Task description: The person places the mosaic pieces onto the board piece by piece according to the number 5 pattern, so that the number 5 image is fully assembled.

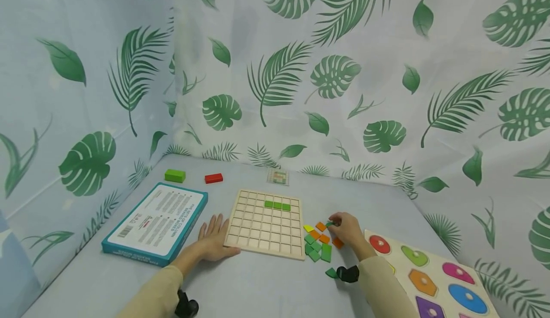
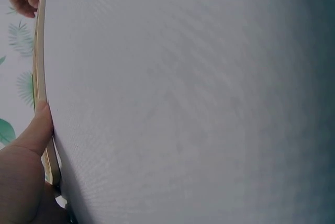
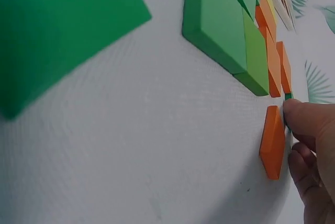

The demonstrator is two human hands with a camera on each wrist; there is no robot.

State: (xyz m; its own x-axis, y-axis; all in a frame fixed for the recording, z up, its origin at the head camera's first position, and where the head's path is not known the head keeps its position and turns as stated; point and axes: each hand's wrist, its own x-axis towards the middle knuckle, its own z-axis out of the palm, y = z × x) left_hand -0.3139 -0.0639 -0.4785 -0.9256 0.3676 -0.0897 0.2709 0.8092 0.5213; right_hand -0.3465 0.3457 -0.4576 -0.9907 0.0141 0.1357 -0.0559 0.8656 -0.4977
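My left hand (image 1: 213,245) lies with fingers spread on the table beside the wooden grid board (image 1: 263,232), its thumb (image 2: 39,127) touching the board's near left corner. Three light green tiles (image 1: 277,206) sit side by side in a row of the board's upper part. To the right of the board, my right hand (image 1: 349,230) pinches a small green tile (image 1: 329,223) between thumb and fingers; most of that tile is hidden. Around it lie loose orange tiles (image 1: 324,238), green tiles (image 1: 315,246) and a yellow tile (image 1: 308,228). One orange tile (image 3: 272,143) lies close under the fingers.
A blue-edged box (image 1: 156,222) lies at left. Behind are a green block (image 1: 174,175), a red block (image 1: 213,178) and a small patterned card (image 1: 278,176). A knobbed shape puzzle board (image 1: 434,265) lies at right. A separate green piece (image 1: 331,273) is near the right wrist.
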